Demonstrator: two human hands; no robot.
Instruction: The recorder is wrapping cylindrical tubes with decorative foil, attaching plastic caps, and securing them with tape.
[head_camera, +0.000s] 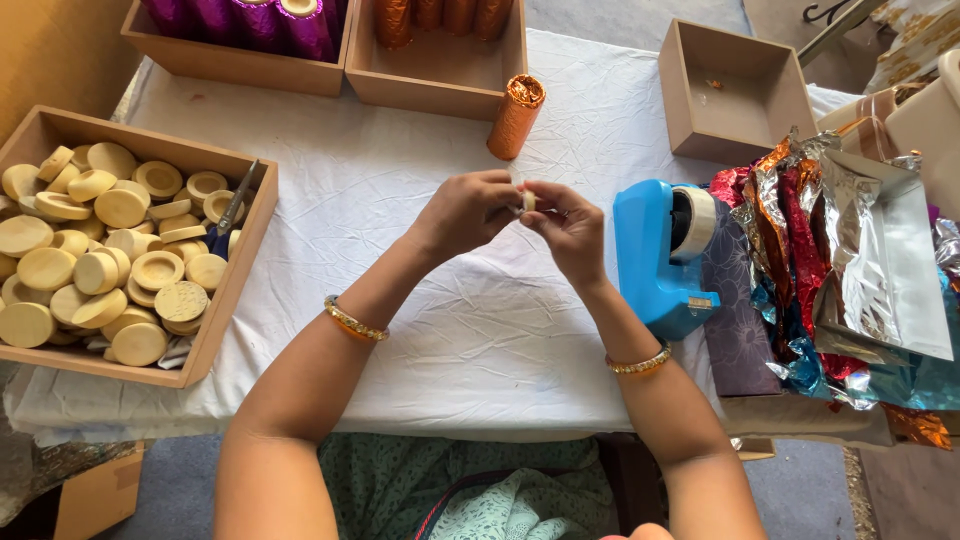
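Two hands, left hand (465, 212) and right hand (568, 232), both pinching a small tape piece (527, 200), orientation unclear.

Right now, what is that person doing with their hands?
A person sits at a white table. The left hand and right hand pinch a small pale piece between their fingertips. A blue tape holder stands to the right, and a wooden box of round discs to the left.

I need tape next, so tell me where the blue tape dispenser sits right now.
In the head view, the blue tape dispenser stands on the white cloth at the right, just beyond the right hand, against the pile of foil wrappers.
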